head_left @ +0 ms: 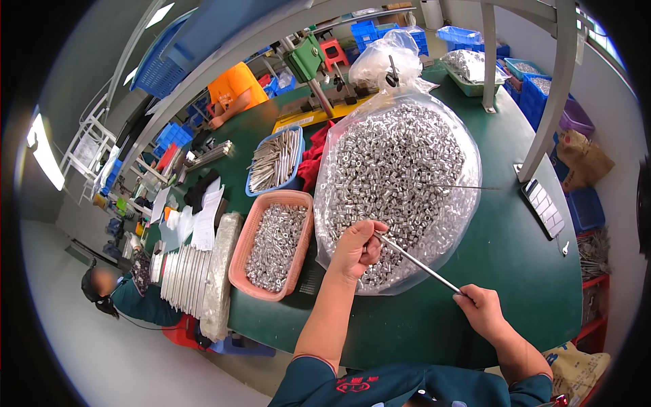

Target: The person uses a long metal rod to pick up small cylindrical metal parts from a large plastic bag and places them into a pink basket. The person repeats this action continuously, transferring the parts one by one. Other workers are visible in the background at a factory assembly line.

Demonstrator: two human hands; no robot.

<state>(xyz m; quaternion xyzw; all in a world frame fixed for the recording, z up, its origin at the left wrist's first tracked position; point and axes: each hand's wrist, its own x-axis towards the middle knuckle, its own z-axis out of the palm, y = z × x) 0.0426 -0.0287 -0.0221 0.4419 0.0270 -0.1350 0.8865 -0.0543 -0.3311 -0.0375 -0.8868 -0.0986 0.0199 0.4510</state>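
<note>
A thin metal rod (424, 267) slants between my hands above the near edge of a clear plastic bag. My right hand (480, 310) is closed around its lower right end. At the other end, the fingers of my left hand (359, 249) are curled together at the rod's tip; whether they also pinch a small part is hidden. Beneath lies a large heap of small silver metal sleeves (400, 163) in the opened clear bag (471, 152). Another thin rod (468, 187) sticks out of the heap toward the right.
Left of the bag stand a pink basket (239, 275) of small metal parts and a blue basket (298, 159) of rods. A phone (542, 209) lies at right beside a metal frame post (553, 108). A green press (305, 60) stands behind. Two other people sit farther left.
</note>
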